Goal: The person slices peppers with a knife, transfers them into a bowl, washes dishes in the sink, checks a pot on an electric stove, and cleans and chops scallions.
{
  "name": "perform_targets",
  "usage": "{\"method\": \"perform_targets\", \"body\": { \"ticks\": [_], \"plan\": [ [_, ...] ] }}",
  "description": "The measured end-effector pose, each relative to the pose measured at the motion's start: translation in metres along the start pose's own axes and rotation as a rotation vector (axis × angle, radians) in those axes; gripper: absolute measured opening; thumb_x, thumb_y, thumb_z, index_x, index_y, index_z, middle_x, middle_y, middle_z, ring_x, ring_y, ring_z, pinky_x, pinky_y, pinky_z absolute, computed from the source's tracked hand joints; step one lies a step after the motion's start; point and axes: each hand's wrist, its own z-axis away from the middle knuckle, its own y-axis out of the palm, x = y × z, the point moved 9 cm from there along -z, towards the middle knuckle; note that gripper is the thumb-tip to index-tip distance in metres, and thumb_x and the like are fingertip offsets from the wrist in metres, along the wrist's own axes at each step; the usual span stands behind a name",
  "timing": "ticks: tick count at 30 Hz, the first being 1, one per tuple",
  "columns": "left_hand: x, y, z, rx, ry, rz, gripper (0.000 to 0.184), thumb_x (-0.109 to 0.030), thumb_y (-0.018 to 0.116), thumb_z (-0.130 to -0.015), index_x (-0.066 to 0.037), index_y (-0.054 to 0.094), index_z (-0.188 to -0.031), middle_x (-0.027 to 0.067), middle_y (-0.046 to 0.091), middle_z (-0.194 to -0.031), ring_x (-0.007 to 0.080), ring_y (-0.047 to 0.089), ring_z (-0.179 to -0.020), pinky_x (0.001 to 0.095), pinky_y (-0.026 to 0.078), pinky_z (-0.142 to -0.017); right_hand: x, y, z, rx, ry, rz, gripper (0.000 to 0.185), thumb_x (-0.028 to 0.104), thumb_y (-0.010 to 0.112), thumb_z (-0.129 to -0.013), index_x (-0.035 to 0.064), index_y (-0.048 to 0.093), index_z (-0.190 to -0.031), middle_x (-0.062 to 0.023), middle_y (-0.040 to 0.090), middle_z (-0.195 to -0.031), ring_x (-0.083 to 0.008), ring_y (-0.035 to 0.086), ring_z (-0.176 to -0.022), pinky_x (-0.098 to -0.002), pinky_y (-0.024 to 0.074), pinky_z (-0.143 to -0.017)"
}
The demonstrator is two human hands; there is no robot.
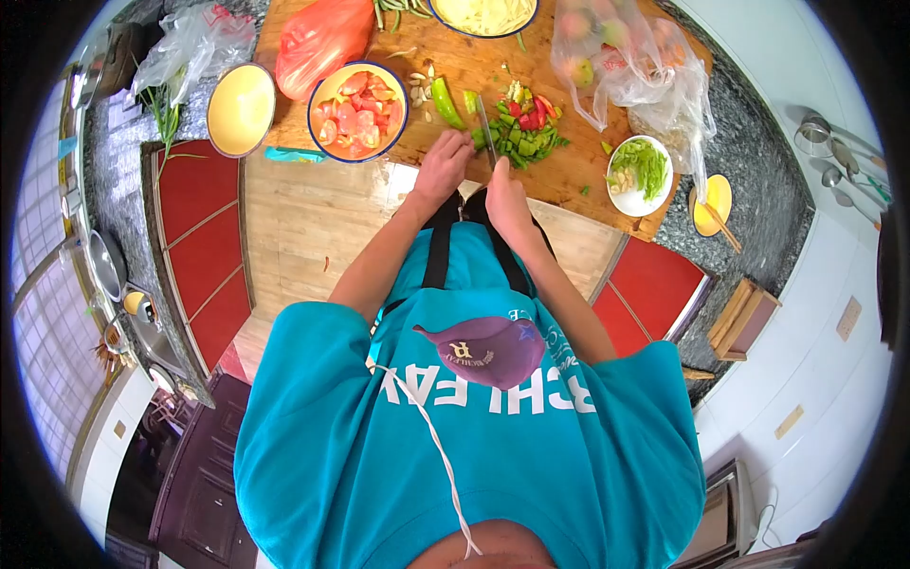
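My right hand (508, 199) is wrapped round the handle of a kitchen knife (486, 128), its blade pointing away from me over the cutting board (427, 52). Left of the blade, my left hand (445, 166) is closed, fingers curled down on a piece of green pepper, mostly hidden beneath them. Chopped green pepper (526, 140) lies in a heap just right of the knife, with red pepper pieces (537, 114) at its far side. A whole green pepper (445, 102) and several garlic cloves (417, 93) lie beyond my left hand.
A bowl of cut tomatoes (334, 152) stands left, beside an empty-looking yellow bowl (242, 142) and a red plastic bag (322, 43). At right are a white bowl (621, 204) with sliced greens and garlic, clear produce bags (654, 90), and a yellow bowl with chopsticks (725, 228).
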Motion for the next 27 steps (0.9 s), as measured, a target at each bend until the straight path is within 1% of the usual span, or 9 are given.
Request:
{"method": "perform_targets", "body": {
  "ticks": [2, 3, 5, 9, 11, 14, 19, 22, 27],
  "plan": [
    [0.0, 0.001, -0.001, 0.028, -0.019, 0.022, 0.013, 0.001, 0.067, -0.081, 0.001, 0.064, -0.094, 0.0144, 0.062, -0.105, 0.0321, 0.059, -0.1, 0.0393, 0.051, -0.084, 0.007, -0.01, -0.003, -0.084, -0.017, 0.033, 0.04, 0.006, 0.049, -0.092, -0.0052, 0.035, -0.128, -0.0371, 0.061, -0.08, -0.0557, 0.06, -0.079, -0.0627, 0.0463, -0.073],
    [0.023, 0.003, -0.043, -0.046, 0.069, -0.008, 0.013, 0.001, 0.067, -0.081, 0.001, 0.064, -0.094, 0.0144, 0.062, -0.105, 0.0321, 0.059, -0.1, 0.0393, 0.051, -0.084, 0.019, -0.029, -0.054, -0.18, -0.086, 0.045, 0.04, 0.006, 0.049, -0.092, -0.0052, 0.035, -0.128, -0.0371, 0.061, -0.08, -0.0557, 0.06, -0.079, -0.0627, 0.0463, -0.073],
    [0.023, -0.001, -0.044, -0.071, 0.08, -0.05, 0.016, 0.001, 0.068, -0.08, 0.001, 0.064, -0.096, 0.0138, 0.061, -0.104, 0.0328, 0.058, -0.099, 0.0398, 0.051, -0.084, 0.026, -0.036, -0.06, -0.241, -0.153, -0.027, 0.03, 0.006, 0.047, -0.094, -0.0053, 0.037, -0.12, -0.0359, 0.06, -0.075, -0.0548, 0.06, -0.075, -0.0624, 0.0463, -0.067],
    [0.014, -0.011, -0.037, -0.097, 0.003, -0.064, 0.019, 0.001, 0.068, -0.08, -0.001, 0.065, -0.099, 0.0133, 0.059, -0.103, 0.0331, 0.058, -0.098, 0.0402, 0.051, -0.083, 0.033, -0.055, -0.034, -0.23, -0.142, -0.111, 0.024, 0.007, 0.046, -0.095, -0.0045, 0.038, -0.114, -0.0347, 0.06, -0.071, -0.0537, 0.06, -0.071, -0.0614, 0.0458, -0.061],
    [0.017, -0.008, -0.031, -0.09, -0.016, -0.022, 0.022, 0.001, 0.068, -0.08, -0.002, 0.065, -0.102, 0.0131, 0.058, -0.103, 0.0332, 0.058, -0.096, 0.0408, 0.05, -0.082, 0.033, -0.06, -0.018, -0.284, -0.211, -0.063, 0.018, 0.014, 0.046, -0.1, -0.0014, 0.041, -0.107, -0.0318, 0.057, -0.065, -0.0522, 0.057, -0.063, -0.059, 0.0415, -0.053],
    [0.014, -0.007, -0.026, -0.083, -0.028, 0.035, 0.019, 0.002, 0.065, -0.08, 0.0, 0.065, -0.1, 0.0129, 0.058, -0.101, 0.0315, 0.058, -0.097, 0.0388, 0.051, -0.083, 0.022, -0.046, -0.011, -0.174, -0.15, -0.004, 0.02, 0.006, 0.047, -0.094, -0.0026, 0.038, -0.109, -0.0336, 0.059, -0.068, -0.0526, 0.06, -0.069, -0.0608, 0.0461, -0.057],
    [0.008, -0.002, -0.016, -0.048, -0.008, 0.025, 0.02, 0.003, 0.064, -0.08, 0.002, 0.064, -0.1, 0.0122, 0.059, -0.099, 0.0309, 0.058, -0.096, 0.0384, 0.051, -0.083, 0.025, -0.041, 0.006, -0.107, -0.079, 0.016, 0.017, 0.006, 0.047, -0.093, -0.0006, 0.037, -0.104, -0.0342, 0.06, -0.07, -0.053, 0.061, -0.071, -0.0622, 0.0478, -0.061],
    [0.007, -0.001, -0.009, -0.029, -0.009, 0.019, 0.02, 0.003, 0.064, -0.079, 0.003, 0.064, -0.099, 0.012, 0.06, -0.099, 0.0305, 0.058, -0.097, 0.038, 0.051, -0.083, 0.012, -0.019, 0.002, -0.047, -0.052, -0.007, 0.024, 0.006, 0.048, -0.092, -0.0027, 0.038, -0.111, -0.0346, 0.061, -0.073, -0.0533, 0.062, -0.073, -0.0625, 0.0477, -0.064],
    [0.005, -0.002, 0.003, -0.021, 0.008, 0.041, 0.019, 0.004, 0.066, -0.081, 0.001, 0.066, -0.099, 0.012, 0.062, -0.1, 0.0316, 0.06, -0.096, 0.039, 0.052, -0.083, 0.016, -0.005, -0.02, -0.13, -0.085, 0.008, 0.045, 0.005, 0.049, -0.089, -0.0062, 0.032, -0.129, -0.0343, 0.061, -0.074, -0.0533, 0.061, -0.073, -0.0616, 0.0475, -0.065]
  ]
}}
